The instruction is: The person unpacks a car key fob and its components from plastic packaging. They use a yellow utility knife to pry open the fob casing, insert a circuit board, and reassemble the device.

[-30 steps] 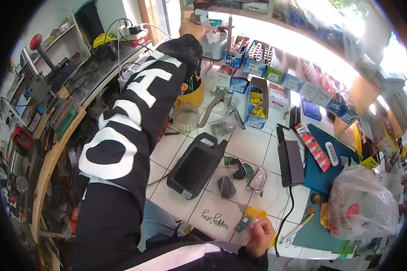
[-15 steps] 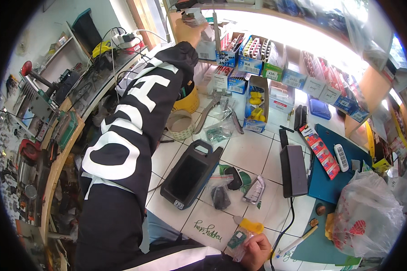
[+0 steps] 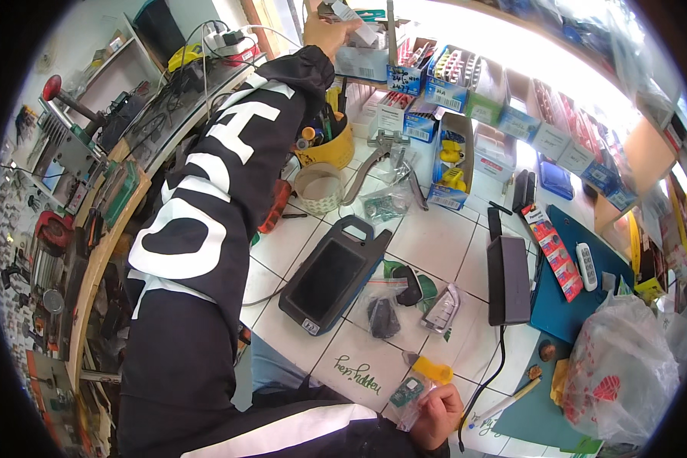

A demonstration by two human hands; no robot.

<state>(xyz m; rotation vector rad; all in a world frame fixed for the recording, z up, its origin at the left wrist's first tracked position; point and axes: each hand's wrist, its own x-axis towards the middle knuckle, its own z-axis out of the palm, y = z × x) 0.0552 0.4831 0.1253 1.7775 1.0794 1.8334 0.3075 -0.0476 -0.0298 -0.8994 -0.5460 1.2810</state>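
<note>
My left hand (image 3: 328,34) is stretched out to the shelf at the far top. Its fingers are closed on a small pale packet (image 3: 353,17) above an open box; the packet's kind does not show. Low in the view, my right hand (image 3: 438,416) pinches a small clear plastic bag (image 3: 409,416) with a green circuit board (image 3: 407,392) in it. A yellow-handled tool (image 3: 433,369) lies just beyond that hand. On the white tiled table are a black handheld tablet device (image 3: 327,277), a bagged black key fob (image 3: 384,317) and another black key fob (image 3: 409,286).
Boxes of blister packs (image 3: 448,80) line the back. A yellow tool pot (image 3: 328,145) and a tape roll (image 3: 318,188) stand beside my left sleeve. Pliers (image 3: 374,162), a black oblong device (image 3: 509,281) with its cable, and a plastic bag (image 3: 626,366) occupy the table.
The view has shifted, so the table things sit further right in it. My left hand stays at the shelf, with the packet tilted differently. My right hand keeps the bag.
</note>
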